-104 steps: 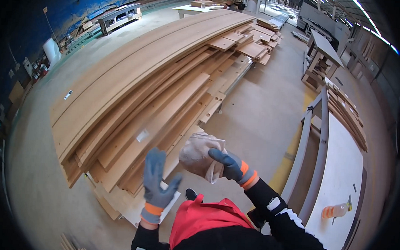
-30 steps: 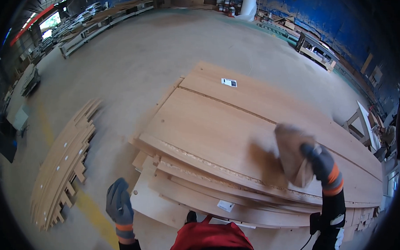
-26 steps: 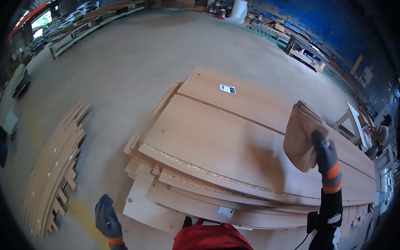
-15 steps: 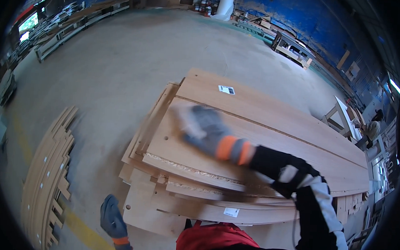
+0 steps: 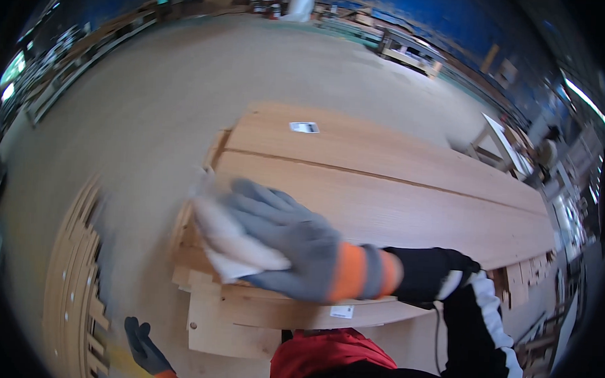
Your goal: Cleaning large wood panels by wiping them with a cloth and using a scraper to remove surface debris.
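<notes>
Wood-coloured panels [image 5: 410, 207] lie stacked in front of me, with a long seam between the upper two boards. My right hand [image 5: 300, 250], in a grey glove with an orange cuff, grips a crumpled whitish cloth [image 5: 236, 247]. Both are over the left end of the near upper panel, partly covering its edge; motion blurs the cloth. My left hand [image 5: 147, 351], also gloved, hangs low beside the stack's near left corner, apart from it. Its fingers are stretched out and nothing is in them.
Narrow boards [image 5: 72, 280] are piled on the floor at left. A white label [image 5: 304, 127] is on the far panel, another [image 5: 341, 311] on a lower board. At right, a person [image 5: 547, 149] is beside a white-topped table [image 5: 503, 144]. A workbench [image 5: 413, 52] stands far back.
My right hand has swept the cloth nearer to me, to the near left end of the upper panel. My left hand has moved lower and leftward. The whole view has shifted.
</notes>
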A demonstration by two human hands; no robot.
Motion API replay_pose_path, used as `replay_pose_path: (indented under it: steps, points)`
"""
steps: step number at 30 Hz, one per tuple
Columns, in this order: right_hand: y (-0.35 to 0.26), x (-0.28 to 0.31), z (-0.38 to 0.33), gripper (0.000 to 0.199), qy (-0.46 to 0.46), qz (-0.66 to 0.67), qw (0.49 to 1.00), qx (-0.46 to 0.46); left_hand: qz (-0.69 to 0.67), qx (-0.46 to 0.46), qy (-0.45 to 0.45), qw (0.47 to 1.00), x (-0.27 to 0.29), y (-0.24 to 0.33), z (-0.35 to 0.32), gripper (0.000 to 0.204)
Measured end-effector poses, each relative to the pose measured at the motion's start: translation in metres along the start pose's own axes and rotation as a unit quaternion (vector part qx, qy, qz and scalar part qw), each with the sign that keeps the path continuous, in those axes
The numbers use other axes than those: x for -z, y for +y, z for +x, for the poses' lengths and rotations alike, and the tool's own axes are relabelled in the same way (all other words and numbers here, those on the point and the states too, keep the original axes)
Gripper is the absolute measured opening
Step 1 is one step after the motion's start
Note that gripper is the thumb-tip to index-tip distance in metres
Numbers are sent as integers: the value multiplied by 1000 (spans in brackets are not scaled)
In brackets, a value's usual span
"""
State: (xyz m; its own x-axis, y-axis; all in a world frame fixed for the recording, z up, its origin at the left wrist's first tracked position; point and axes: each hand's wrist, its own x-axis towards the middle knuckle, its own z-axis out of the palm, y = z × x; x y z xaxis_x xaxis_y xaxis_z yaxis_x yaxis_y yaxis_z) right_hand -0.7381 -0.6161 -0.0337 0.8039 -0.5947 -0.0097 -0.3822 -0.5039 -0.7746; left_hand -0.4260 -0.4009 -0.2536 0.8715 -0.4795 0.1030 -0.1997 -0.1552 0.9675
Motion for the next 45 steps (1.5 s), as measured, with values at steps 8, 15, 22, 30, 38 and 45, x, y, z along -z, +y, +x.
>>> replay_pose_path:
  steps: [8,15,22,30,38,45]
  points:
    - [54,19,-37,63,-20,-190,976,-106,48,-321,-190,927,-144,108,16,37]
    - [251,160,-487,51,368,-334,612,-615,-65,-104,-353,928,-167,134,9,42]
    - [271,175,-407,45,333,-421,699,-472,-91,-26,-295,951,-192,133,-1,29]
    - [71,-16,-113,66,29,-266,931,250,-115,-49,-316,941,-165,117,-10,36]
    - [275,188,-311,42,276,-531,750,-281,155,-445,-177,864,-129,120,-49,39]
    - [265,206,-161,54,340,-395,682,-514,177,-368,-134,903,-138,102,-49,36]
